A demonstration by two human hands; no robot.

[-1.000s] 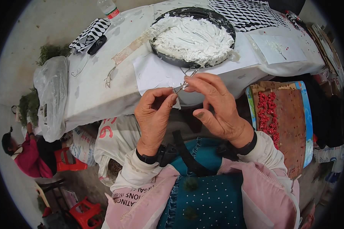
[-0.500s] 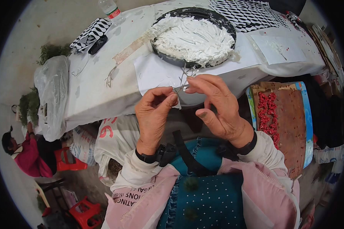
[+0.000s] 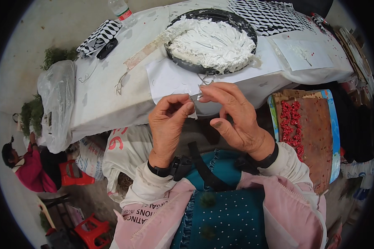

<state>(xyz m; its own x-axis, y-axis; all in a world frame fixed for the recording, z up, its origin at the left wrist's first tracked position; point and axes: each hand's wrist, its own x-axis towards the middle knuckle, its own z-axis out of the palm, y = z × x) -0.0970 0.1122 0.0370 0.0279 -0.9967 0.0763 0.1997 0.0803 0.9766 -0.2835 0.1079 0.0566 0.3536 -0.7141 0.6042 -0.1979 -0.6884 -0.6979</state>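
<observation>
My left hand (image 3: 169,117) is closed in a pinch on the lower end of a thin twig (image 3: 203,79), which is hard to make out now. My right hand (image 3: 236,116) is beside it, thumb apart and fingers stretched toward the twig; its fingertips are near or touching it. Just beyond both hands stands a round black basin (image 3: 183,63) heaped with thick white paste (image 3: 214,43). A white paper sheet (image 3: 164,81) lies under the basin's near edge, on the cloth-covered table.
On the right, a cardboard tray (image 3: 316,137) carries bunches of red berries (image 3: 291,124). A white sheet with a small whitened sprig (image 3: 305,54) lies right of the basin. A plastic bottle (image 3: 122,13), patterned cloth (image 3: 99,35) and plastic bag (image 3: 56,103) are left. Another person (image 3: 33,166) sits far left.
Between my hands the twig has turned, and its branching tips no longer stand out clearly. My right hand has shifted very slightly left; my left hand stays in place.
</observation>
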